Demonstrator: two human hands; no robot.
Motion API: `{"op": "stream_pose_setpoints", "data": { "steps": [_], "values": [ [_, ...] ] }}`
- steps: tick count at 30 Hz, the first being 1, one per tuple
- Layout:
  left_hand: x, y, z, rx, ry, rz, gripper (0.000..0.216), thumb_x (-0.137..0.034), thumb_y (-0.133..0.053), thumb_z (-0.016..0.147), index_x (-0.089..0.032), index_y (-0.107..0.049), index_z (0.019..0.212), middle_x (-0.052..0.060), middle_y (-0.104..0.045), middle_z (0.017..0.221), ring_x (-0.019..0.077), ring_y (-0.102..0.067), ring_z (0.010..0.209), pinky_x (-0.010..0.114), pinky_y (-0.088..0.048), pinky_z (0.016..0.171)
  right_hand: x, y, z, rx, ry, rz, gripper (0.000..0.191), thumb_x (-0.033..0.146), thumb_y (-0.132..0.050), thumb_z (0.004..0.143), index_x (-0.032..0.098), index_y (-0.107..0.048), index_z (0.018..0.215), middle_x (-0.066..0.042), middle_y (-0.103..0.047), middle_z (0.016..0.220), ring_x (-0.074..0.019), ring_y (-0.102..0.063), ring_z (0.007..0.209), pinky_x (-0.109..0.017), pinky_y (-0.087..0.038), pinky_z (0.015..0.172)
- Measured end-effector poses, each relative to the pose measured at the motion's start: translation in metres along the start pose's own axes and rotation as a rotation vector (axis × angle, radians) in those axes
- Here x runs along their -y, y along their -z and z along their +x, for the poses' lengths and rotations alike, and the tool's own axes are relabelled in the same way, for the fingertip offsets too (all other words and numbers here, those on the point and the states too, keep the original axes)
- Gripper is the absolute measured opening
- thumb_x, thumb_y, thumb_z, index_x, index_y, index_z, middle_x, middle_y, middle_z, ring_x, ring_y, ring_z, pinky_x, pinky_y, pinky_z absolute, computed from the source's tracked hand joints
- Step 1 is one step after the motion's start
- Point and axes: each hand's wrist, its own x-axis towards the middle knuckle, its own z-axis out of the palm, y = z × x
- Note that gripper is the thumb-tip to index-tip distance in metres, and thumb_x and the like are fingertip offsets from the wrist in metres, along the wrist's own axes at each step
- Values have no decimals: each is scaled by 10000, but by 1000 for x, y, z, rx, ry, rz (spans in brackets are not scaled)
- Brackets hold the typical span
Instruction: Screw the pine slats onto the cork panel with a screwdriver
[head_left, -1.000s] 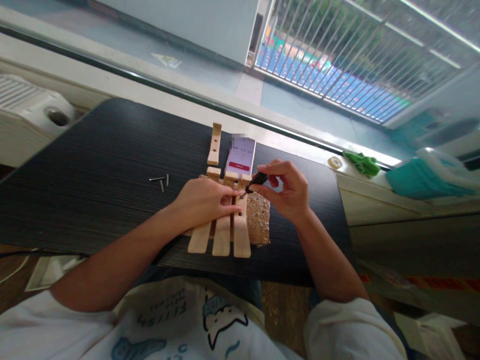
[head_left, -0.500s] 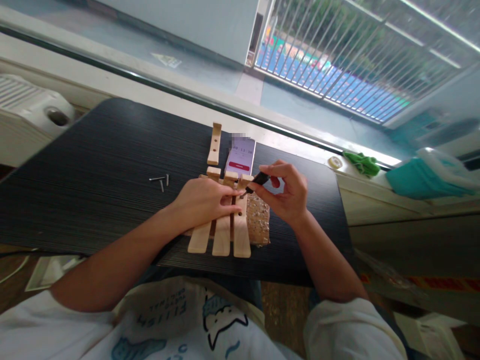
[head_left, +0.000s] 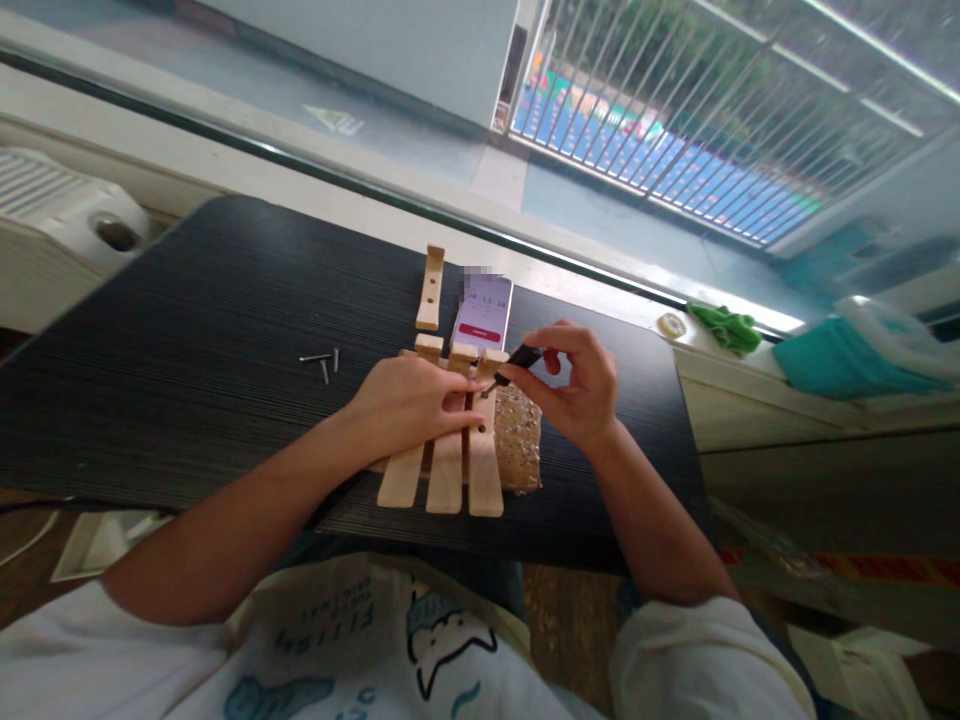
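My right hand (head_left: 581,385) grips the black handle of a small screwdriver (head_left: 523,357) between thumb and fingers. The tool slants down to the left, its tip at the upper hole of the rightmost wooden hook piece (head_left: 484,480). Palm down, my left hand (head_left: 409,400) lies across the wooden pieces, with two outstretched digits apart on the rightmost one, around that upper hole. Beside it are a middle wooden piece (head_left: 444,485) and a left wooden piece (head_left: 400,480), both partly under my left hand. A lower hole (head_left: 481,429) shows in the rightmost piece. Under them is a brown, bubble-wrapped slab (head_left: 521,440).
A separate wooden hook piece (head_left: 430,290) with two holes lies beyond, beside a lit phone (head_left: 484,305). Several screws (head_left: 325,362) lie left on the black table (head_left: 225,300). A tape roll (head_left: 671,325), green cloth (head_left: 724,327) and teal container (head_left: 832,350) stand by the window.
The view has shifted very slightly. Both hands, the screwdriver and the wooden pieces look almost the same as before.
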Motion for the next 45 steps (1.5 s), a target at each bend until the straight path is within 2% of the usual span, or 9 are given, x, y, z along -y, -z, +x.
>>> {"op": "stream_pose_setpoints", "data": {
  "steps": [4, 11, 18, 27, 38, 45],
  "values": [
    [1, -1, 0, -1, -2, 5, 462, -642, -502, 847, -353, -692, 1154, 39, -764, 930, 247, -697, 815, 296, -382, 596, -1, 3, 1, 29, 27, 33, 255, 228, -698, 808, 259, -574, 1028, 38, -579, 753, -84, -486, 573, -251, -425, 499],
    [0, 0, 0, 11, 15, -12, 473, -636, -505, 845, -322, -706, 1136, 48, -762, 932, 250, -696, 831, 301, -402, 618, -2, 14, 5, 224, 33, 159, 295, 129, -589, 858, 238, -574, 1133, -30, -666, 947, -106, -613, 755, -249, -487, 570],
    [0, 0, 0, 26, 16, -14, 468, -631, -505, 844, -335, -696, 1152, 39, -762, 946, 237, -692, 831, 292, -395, 620, -3, 13, 2, 340, -124, 313, 270, 144, -519, 906, 261, -507, 1150, -55, -662, 1217, -115, -657, 901, -266, -520, 644],
    [1, -1, 0, 22, 20, -34, 477, -637, -509, 835, -323, -710, 1132, 48, -759, 923, 245, -687, 812, 298, -383, 603, -5, 12, -5, 337, -261, 322, 282, 234, -540, 904, 262, -470, 1176, -31, -695, 1057, -103, -639, 759, -301, -540, 702],
    [0, 0, -1, 14, 17, 4, 456, -641, -515, 838, -347, -703, 1132, 38, -765, 913, 249, -697, 811, 295, -354, 579, -8, 11, -6, 238, -196, 232, 272, 242, -615, 869, 268, -515, 1120, 13, -640, 834, -85, -539, 620, -252, -441, 543],
    [-1, 2, -1, 15, 24, -19, 452, -622, -521, 844, -340, -698, 1151, 42, -762, 912, 238, -691, 811, 291, -389, 608, -10, 7, -8, 195, -114, 189, 282, 221, -644, 852, 280, -511, 1093, 14, -654, 863, -74, -471, 582, -251, -438, 538]
  ]
}}
